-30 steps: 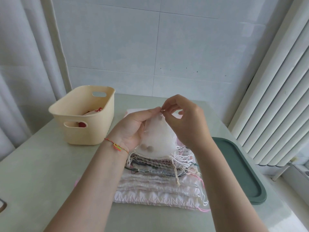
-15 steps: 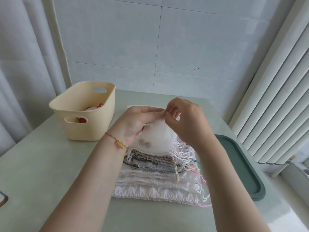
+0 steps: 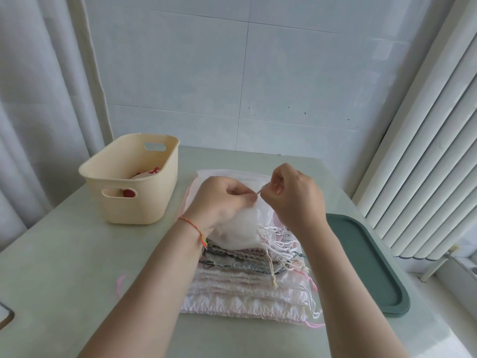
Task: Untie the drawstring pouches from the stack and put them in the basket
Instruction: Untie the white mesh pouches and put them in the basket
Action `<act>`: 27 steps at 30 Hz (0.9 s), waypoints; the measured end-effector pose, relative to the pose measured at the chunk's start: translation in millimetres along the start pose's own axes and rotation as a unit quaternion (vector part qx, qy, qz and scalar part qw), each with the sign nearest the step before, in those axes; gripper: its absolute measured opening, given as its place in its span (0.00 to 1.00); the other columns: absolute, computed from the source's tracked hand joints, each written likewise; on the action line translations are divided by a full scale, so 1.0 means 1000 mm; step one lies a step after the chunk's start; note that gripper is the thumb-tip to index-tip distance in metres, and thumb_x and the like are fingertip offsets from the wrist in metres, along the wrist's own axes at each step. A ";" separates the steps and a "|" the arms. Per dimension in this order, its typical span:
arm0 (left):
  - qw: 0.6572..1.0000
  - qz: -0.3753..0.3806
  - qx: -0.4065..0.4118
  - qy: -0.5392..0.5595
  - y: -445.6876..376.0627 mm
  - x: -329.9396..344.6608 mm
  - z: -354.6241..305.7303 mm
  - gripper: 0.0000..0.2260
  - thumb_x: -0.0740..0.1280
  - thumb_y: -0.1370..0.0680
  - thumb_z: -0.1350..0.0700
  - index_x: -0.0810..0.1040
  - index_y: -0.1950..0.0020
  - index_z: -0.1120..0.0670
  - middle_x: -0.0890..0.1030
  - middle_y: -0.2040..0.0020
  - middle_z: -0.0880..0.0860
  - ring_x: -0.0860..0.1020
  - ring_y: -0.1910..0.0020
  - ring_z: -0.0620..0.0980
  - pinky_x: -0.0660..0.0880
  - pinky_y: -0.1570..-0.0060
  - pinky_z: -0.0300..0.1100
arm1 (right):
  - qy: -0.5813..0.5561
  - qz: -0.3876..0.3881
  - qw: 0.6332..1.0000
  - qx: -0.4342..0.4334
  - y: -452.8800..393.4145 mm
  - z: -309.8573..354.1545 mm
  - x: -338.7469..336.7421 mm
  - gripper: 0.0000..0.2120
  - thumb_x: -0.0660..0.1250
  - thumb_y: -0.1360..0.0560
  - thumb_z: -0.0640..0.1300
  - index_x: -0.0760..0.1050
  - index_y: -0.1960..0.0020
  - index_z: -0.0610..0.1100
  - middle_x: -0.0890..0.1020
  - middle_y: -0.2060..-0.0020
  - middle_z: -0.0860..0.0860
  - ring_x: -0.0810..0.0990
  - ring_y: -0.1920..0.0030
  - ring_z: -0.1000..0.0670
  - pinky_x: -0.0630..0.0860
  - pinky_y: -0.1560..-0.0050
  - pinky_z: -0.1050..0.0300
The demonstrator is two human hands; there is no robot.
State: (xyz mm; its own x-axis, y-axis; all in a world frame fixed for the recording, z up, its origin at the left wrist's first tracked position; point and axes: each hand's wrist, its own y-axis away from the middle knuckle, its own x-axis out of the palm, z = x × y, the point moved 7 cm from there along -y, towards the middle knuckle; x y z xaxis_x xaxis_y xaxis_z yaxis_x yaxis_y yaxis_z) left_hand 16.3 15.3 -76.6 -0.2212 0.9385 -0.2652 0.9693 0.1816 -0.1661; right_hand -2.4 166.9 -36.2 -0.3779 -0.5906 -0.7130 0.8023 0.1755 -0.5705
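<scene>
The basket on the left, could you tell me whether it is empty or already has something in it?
Not empty. Inside the basket lies a pale item with red on it, also visible through the front handle slot.

Bare table (image 3: 77,254) between stack (image 3: 247,288) and basket (image 3: 134,200).

Illumination bright, even, diffuse daylight. Soft faint shadows beneath the left hand (image 3: 222,200) and right hand (image 3: 294,200). Mild glare far right of them. Wide-angle bowing at edges. Focus slightly soft throughout.
</scene>
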 end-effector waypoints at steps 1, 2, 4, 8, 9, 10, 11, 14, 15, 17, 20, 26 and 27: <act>1.000 -0.002 0.000 0.018 0.000 -0.002 0.000 0.06 0.76 0.29 0.58 0.84 0.63 0.48 0.84 0.63 0.46 0.80 0.59 0.43 0.74 0.54 0.36 | -0.039 0.000 0.999 0.007 -0.001 -0.002 -0.001 0.05 0.68 0.29 0.43 0.72 0.58 0.45 0.79 0.66 0.53 0.77 0.64 0.47 0.72 0.65 0.55; 1.000 -0.008 0.002 0.025 -0.001 -0.005 0.001 0.06 0.77 0.29 0.57 0.84 0.63 0.48 0.84 0.63 0.45 0.80 0.59 0.42 0.74 0.53 0.36 | -0.098 -0.001 0.995 0.019 -0.003 -0.005 -0.002 0.04 0.68 0.29 0.41 0.73 0.58 0.44 0.79 0.67 0.52 0.79 0.65 0.48 0.74 0.64 0.55; 0.999 -0.025 0.007 0.033 -0.003 -0.012 0.001 0.05 0.76 0.29 0.57 0.85 0.62 0.47 0.85 0.61 0.44 0.81 0.57 0.41 0.75 0.51 0.37 | -0.249 0.029 0.966 0.064 -0.005 -0.011 0.001 0.01 0.67 0.27 0.39 0.75 0.56 0.42 0.82 0.66 0.49 0.83 0.65 0.50 0.78 0.60 0.54; 0.995 -0.042 -0.007 0.093 -0.003 -0.032 -0.003 0.01 0.72 0.25 0.58 0.83 0.54 0.53 0.80 0.63 0.45 0.74 0.67 0.39 0.69 0.68 0.32 | -0.297 0.234 0.922 0.081 0.003 -0.003 0.033 0.13 0.69 0.25 0.52 0.76 0.45 0.46 0.84 0.55 0.50 0.84 0.60 0.54 0.82 0.58 0.54; 0.993 -0.047 -0.008 0.105 -0.003 -0.039 -0.004 0.01 0.72 0.24 0.57 0.83 0.54 0.53 0.79 0.64 0.45 0.73 0.66 0.41 0.67 0.70 0.33 | -0.263 0.283 0.919 0.074 0.008 0.001 0.040 0.14 0.70 0.25 0.53 0.77 0.45 0.46 0.84 0.56 0.50 0.83 0.63 0.56 0.79 0.64 0.60; 0.992 -0.057 -0.008 0.112 -0.002 -0.048 -0.004 0.01 0.72 0.24 0.57 0.83 0.54 0.52 0.79 0.64 0.45 0.73 0.66 0.42 0.66 0.70 0.34 | -0.242 0.318 0.913 0.077 0.013 0.004 0.045 0.13 0.71 0.25 0.51 0.78 0.47 0.43 0.84 0.58 0.49 0.81 0.69 0.56 0.74 0.69 0.63; 0.991 -0.071 -0.002 0.114 0.002 -0.061 -0.005 0.01 0.72 0.25 0.57 0.83 0.54 0.52 0.79 0.64 0.46 0.72 0.66 0.42 0.66 0.69 0.34 | -0.236 0.338 0.907 0.084 0.016 0.011 0.049 0.12 0.71 0.25 0.49 0.79 0.50 0.39 0.83 0.62 0.46 0.77 0.73 0.55 0.70 0.73 0.63; 0.988 -0.110 0.004 0.108 0.010 -0.091 -0.001 0.01 0.73 0.26 0.59 0.83 0.55 0.54 0.80 0.65 0.47 0.74 0.68 0.39 0.67 0.70 0.29 | -0.255 0.333 0.901 0.109 0.015 0.024 0.055 0.11 0.69 0.24 0.45 0.78 0.54 0.35 0.78 0.72 0.48 0.71 0.77 0.52 0.67 0.76 0.63; 0.986 -0.128 0.010 0.103 0.015 -0.107 -0.001 0.02 0.73 0.26 0.61 0.83 0.54 0.56 0.81 0.64 0.47 0.76 0.69 0.36 0.68 0.69 0.27 | -0.271 0.316 0.903 0.108 0.011 0.036 0.056 0.11 0.69 0.24 0.44 0.78 0.54 0.35 0.76 0.74 0.48 0.69 0.78 0.51 0.65 0.77 0.62; 0.982 -0.165 0.014 0.091 0.023 -0.137 -0.001 0.04 0.73 0.26 0.62 0.83 0.52 0.58 0.82 0.63 0.48 0.77 0.70 0.33 0.69 0.68 0.26 | -0.322 0.269 0.901 0.108 -0.001 0.062 0.057 0.08 0.68 0.24 0.41 0.78 0.55 0.36 0.77 0.75 0.47 0.71 0.79 0.50 0.65 0.77 0.61; 0.972 -0.215 0.026 0.092 0.028 -0.182 -0.005 0.04 0.74 0.27 0.60 0.82 0.57 0.52 0.82 0.66 0.46 0.76 0.71 0.43 0.70 0.70 0.37 | -0.432 0.216 0.868 0.119 -0.023 0.108 0.061 0.03 0.66 0.22 0.38 0.77 0.53 0.39 0.82 0.67 0.43 0.81 0.72 0.47 0.74 0.73 0.58; 0.966 -0.238 0.022 -0.095 0.025 -0.226 -0.004 0.11 0.67 0.24 0.61 0.82 0.49 0.45 0.82 0.45 0.44 0.79 0.44 0.44 0.73 0.41 0.38 | -0.348 0.273 0.896 0.037 -0.047 0.157 0.095 0.24 0.62 0.23 0.33 0.71 0.32 0.55 0.75 0.39 0.48 0.79 0.44 0.46 0.81 0.48 0.51; 0.966 -0.228 0.011 -0.119 0.026 -0.225 -0.001 0.12 0.66 0.23 0.61 0.82 0.46 0.47 0.81 0.43 0.44 0.78 0.45 0.42 0.73 0.44 0.34 | -0.325 0.278 0.903 0.038 -0.046 0.154 0.098 0.24 0.62 0.23 0.33 0.72 0.32 0.54 0.74 0.39 0.47 0.80 0.46 0.46 0.81 0.48 0.50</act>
State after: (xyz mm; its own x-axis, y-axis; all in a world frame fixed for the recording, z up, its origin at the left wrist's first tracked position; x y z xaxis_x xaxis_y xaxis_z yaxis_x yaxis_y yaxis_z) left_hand 91.6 -191.3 -20.3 -0.6457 0.6676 -0.3706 0.7633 0.5516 -0.3363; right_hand -4.9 -20.6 -16.9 0.4257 -0.7693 -0.4765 0.8226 0.5484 -0.1505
